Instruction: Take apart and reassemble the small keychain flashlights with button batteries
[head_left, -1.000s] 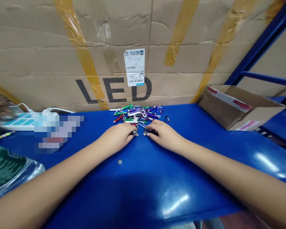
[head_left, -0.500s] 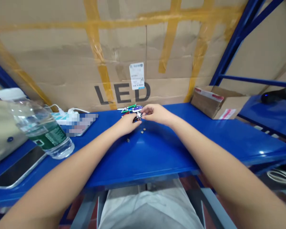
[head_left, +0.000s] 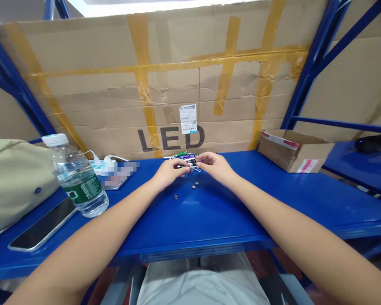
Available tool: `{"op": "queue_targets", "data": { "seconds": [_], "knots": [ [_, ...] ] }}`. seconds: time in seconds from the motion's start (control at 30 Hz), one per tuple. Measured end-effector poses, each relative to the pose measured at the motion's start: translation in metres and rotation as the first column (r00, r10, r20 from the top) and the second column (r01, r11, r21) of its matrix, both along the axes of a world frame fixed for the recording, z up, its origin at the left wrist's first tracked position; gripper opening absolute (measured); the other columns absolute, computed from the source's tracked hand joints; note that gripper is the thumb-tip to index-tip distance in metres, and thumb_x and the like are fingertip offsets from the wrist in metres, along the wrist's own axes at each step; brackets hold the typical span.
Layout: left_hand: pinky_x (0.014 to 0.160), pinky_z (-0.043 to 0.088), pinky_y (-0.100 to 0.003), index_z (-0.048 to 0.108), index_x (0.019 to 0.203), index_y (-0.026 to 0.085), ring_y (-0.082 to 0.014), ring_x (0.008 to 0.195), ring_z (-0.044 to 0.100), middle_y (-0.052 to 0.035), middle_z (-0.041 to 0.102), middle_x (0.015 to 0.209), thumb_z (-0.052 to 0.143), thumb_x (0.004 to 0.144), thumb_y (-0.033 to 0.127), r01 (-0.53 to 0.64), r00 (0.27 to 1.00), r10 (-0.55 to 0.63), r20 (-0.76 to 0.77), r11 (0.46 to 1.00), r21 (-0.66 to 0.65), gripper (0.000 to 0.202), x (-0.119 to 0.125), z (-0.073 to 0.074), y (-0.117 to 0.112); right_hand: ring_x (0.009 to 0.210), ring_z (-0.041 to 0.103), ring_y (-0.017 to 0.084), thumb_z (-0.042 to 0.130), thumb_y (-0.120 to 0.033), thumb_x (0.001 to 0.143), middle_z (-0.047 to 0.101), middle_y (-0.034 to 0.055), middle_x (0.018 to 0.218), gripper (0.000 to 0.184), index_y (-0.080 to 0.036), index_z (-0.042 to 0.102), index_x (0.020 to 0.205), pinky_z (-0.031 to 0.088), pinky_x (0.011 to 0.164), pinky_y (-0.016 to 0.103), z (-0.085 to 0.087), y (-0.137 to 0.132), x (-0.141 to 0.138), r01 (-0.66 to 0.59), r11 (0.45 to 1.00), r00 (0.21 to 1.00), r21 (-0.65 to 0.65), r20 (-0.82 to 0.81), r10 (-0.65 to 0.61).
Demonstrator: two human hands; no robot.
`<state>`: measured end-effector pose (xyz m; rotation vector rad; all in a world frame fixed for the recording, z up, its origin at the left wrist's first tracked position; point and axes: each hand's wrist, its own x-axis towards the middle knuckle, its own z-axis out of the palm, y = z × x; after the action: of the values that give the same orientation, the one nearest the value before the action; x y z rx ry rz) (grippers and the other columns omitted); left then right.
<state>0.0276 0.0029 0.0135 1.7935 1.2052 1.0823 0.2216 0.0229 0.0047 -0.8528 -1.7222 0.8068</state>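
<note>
Three metal discs (head_left: 193, 186) lie loose just behind my left hand (head_left: 170, 173) and right hand (head_left: 216, 166), drawn narrowly together, holding what I cannot tell, with the heap of keychain flashlights (head_left: 186, 157) just beyond them.

A blue steel shelf (head_left: 209, 220) runs across the view. At its middle lies a small heap of metal keychain flashlights (head_left: 186, 156) in green, purple and silver. Three small round metal discs (head_left: 193, 185) sit apart on the bare blue just in front of it. To the left lie a plastic water bottle (head_left: 79, 178) with a green label, a smartphone (head_left: 42, 224), a khaki cloth bag (head_left: 14, 182), a power strip (head_left: 97, 167) and a pixelated flat item (head_left: 116, 174). To the right stands an open cardboard box (head_left: 294, 152).
</note>
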Motion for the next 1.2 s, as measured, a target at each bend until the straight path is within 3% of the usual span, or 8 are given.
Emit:
{"op": "queue_targets", "data": {
  "seconds": [0.13,0.27,0.37,0.5,0.7,0.87,1.0,1.2],
  "knots": [
    [0.080,0.053,-0.035,0.064,0.089,0.014,-0.0190,0.088,0.067,-0.0076,0.072,0.093,0.071,0.071,0.024,0.027,0.995,-0.029,0.100,0.999,0.025,0.021,0.000,-0.002,0.002,0.081,0.066,0.015,0.070,-0.021,0.071,0.069,0.0048,0.090,0.017,-0.018,0.062,0.087,0.057,0.074,0.034,0.000,-0.004,-0.002,-0.074,0.985,0.989,-0.158,-0.137,0.052],
    [0.081,0.051,-0.033,0.067,0.101,0.017,-0.0180,0.086,0.066,-0.0049,0.072,0.094,0.067,0.075,0.025,0.067,0.989,-0.033,-0.147,0.970,0.235,0.027,0.000,-0.003,0.002,0.084,0.068,0.017,0.071,-0.022,0.071,0.068,0.0033,0.084,0.017,-0.019,0.061,0.083,0.057,0.079,0.036,0.000,-0.012,-0.010,-0.153,0.965,0.963,-0.212,-0.252,0.097],
    [0.080,0.049,-0.032,0.070,0.096,0.019,-0.0182,0.082,0.065,-0.0020,0.073,0.088,0.064,0.077,0.027,0.070,0.957,0.014,-0.290,0.958,0.278,0.021,0.002,-0.005,0.000,0.081,0.067,0.016,0.071,-0.023,0.070,0.069,0.0034,0.084,0.017,-0.018,0.062,0.083,0.057,0.077,0.035,0.001,-0.014,-0.012,-0.091,0.988,0.982,-0.123,-0.178,0.068],
    [0.081,0.049,-0.030,0.071,0.096,0.019,-0.0199,0.087,0.066,-0.0018,0.073,0.091,0.064,0.076,0.030,0.079,0.962,-0.003,-0.274,0.961,0.265,0.023,0.004,-0.008,-0.002,0.082,0.066,0.016,0.068,-0.024,0.071,0.070,0.0047,0.086,0.014,-0.017,0.066,0.083,0.053,0.076,0.033,0.000,-0.013,-0.010,-0.028,0.998,1.000,0.058,0.004,0.028],
    [0.074,0.049,-0.029,0.072,0.090,0.018,-0.0210,0.083,0.066,-0.0001,0.073,0.082,0.063,0.076,0.033,0.093,0.956,-0.012,-0.294,0.961,0.262,0.022,0.007,-0.012,-0.002,0.083,0.065,0.017,0.064,-0.022,0.074,0.071,0.0040,0.088,0.012,-0.018,0.069,0.083,0.050,0.071,0.030,0.000,-0.015,-0.009,0.005,0.986,0.989,0.168,0.147,-0.030],
    [0.078,0.050,-0.030,0.072,0.097,0.021,-0.0210,0.085,0.067,0.0003,0.074,0.088,0.064,0.074,0.030,0.085,0.965,-0.022,-0.262,0.969,0.231,0.026,0.006,-0.015,-0.001,0.084,0.064,0.016,0.059,-0.018,0.079,0.071,0.0033,0.089,0.012,-0.020,0.070,0.083,0.049,0.075,0.030,-0.001,-0.011,-0.005,-0.036,0.952,0.961,0.304,0.271,-0.050],
    [0.078,0.050,-0.030,0.072,0.096,0.020,-0.0208,0.084,0.067,-0.0004,0.074,0.086,0.063,0.076,0.030,0.083,0.958,-0.007,-0.285,0.963,0.255,0.024,0.004,-0.017,0.001,0.087,0.063,0.017,0.057,-0.016,0.081,0.069,0.0046,0.089,0.013,-0.020,0.070,0.083,0.048,0.080,0.033,-0.003,-0.007,-0.002,-0.120,0.890,0.937,0.441,0.346,-0.045],
    [0.086,0.048,-0.032,0.071,0.098,0.020,-0.0192,0.093,0.064,-0.0034,0.072,0.098,0.057,0.081,0.020,0.100,0.924,0.089,-0.372,0.883,0.459,0.022,-0.002,-0.018,0.006,0.087,0.060,0.016,0.057,-0.017,0.083,0.065,0.0070,0.096,0.016,-0.017,0.067,0.095,0.048,0.077,0.030,-0.001,-0.008,0.002,-0.150,0.869,0.897,0.471,0.434,-0.080]
  ]
}}
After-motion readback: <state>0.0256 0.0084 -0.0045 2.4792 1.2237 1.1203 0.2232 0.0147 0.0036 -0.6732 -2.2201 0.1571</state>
